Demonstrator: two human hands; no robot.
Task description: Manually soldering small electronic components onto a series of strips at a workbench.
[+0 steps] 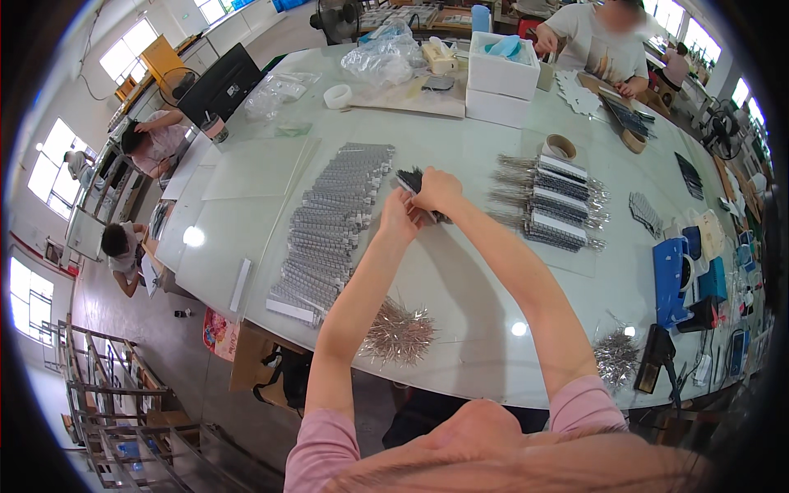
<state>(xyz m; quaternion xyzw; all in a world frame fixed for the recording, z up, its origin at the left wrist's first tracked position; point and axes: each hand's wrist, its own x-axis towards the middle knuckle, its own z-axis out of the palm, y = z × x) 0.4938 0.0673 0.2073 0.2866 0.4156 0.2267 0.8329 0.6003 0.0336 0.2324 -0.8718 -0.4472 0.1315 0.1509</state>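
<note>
Near the middle of the glass-topped table, my left hand (400,215) and my right hand (438,191) are close together, both closed on a small dark stack of strips (408,178) with a pale edge. My fingers cover much of it, so its exact kind cannot be made out. Just left of my hands lies a long overlapping row of grey patterned strips (333,222). To the right sit dark strips with white bands (559,203), thin wires sticking out from both sides. A pile of silvery wire clippings (400,332) rests beside my left forearm.
Another wire pile (616,358) lies near the right front edge, by a blue bench tool (672,283). A tan tape roll (559,147), a white tape roll (337,97), white foam boxes (501,78) and plastic bags (382,53) stand farther back. A co-worker (596,49) sits across the table.
</note>
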